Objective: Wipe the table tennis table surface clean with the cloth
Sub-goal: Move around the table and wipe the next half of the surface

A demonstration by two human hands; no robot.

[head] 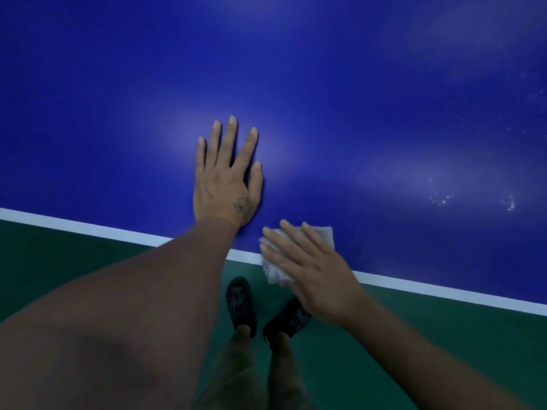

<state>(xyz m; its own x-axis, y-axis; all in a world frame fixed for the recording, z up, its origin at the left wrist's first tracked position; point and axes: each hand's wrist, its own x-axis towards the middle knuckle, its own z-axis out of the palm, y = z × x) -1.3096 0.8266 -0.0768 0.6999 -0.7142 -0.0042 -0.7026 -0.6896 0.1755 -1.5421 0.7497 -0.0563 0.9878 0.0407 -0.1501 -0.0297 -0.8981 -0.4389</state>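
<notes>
Flat on the blue surface (325,84) lies the left hand (226,184), fingers straight, its grip released. Just beside it, the right hand (313,270) presses straight fingers on the grey cloth (273,270) at the white edge line (88,226), grasping nothing.

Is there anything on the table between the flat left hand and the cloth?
No. In the head view, only bare blue table lies between the left hand and the cloth under the right hand.
</notes>
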